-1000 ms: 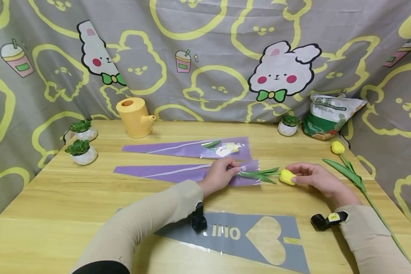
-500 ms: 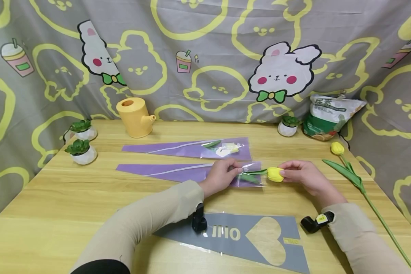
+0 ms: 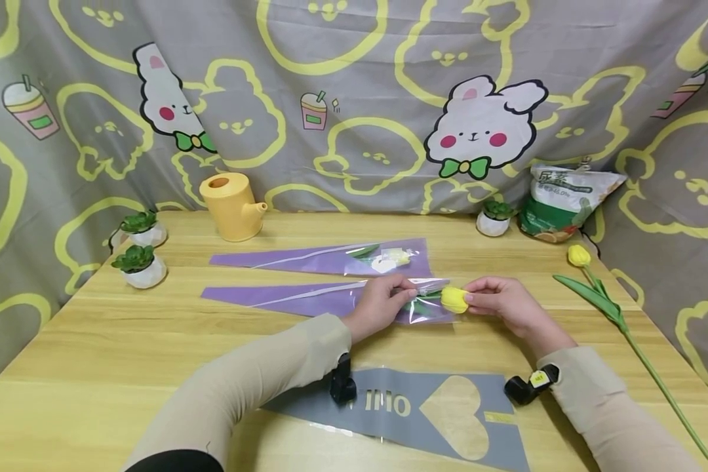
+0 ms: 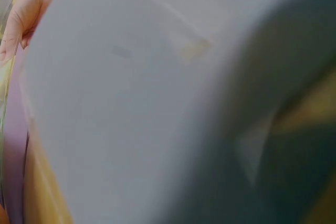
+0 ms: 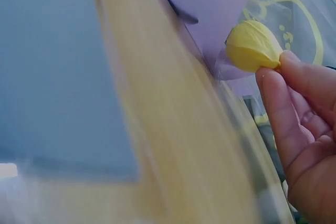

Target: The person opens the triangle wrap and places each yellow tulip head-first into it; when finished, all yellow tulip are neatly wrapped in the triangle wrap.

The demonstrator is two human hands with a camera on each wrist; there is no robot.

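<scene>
My right hand [image 3: 504,303] pinches the tip of a yellow tulip [image 3: 453,300] between thumb and fingers. The tulip's stem and leaves lie inside a purple and clear flower sleeve [image 3: 295,301], with the bloom at its open right end. In the right wrist view the bloom [image 5: 253,46] is close up between the fingertips. My left hand [image 3: 380,301] pinches the sleeve's upper layer near that end. Behind it lies another purple sleeve [image 3: 295,259] with a yellow tulip [image 3: 396,256] inside. The left wrist view mostly shows a grey sleeve [image 4: 115,103], blurred.
The grey sleeve with a heart cutout [image 3: 383,410] lies in front. A loose yellow tulip [image 3: 579,255] lies at the right. A watering can [image 3: 233,208], small potted succulents [image 3: 143,270] and a green-white bag [image 3: 560,203] stand along the back and left.
My right hand has moved left, sliding the tulip further into the purple sleeve. The left hand keeps its pinch on the sleeve in nearly the same place.
</scene>
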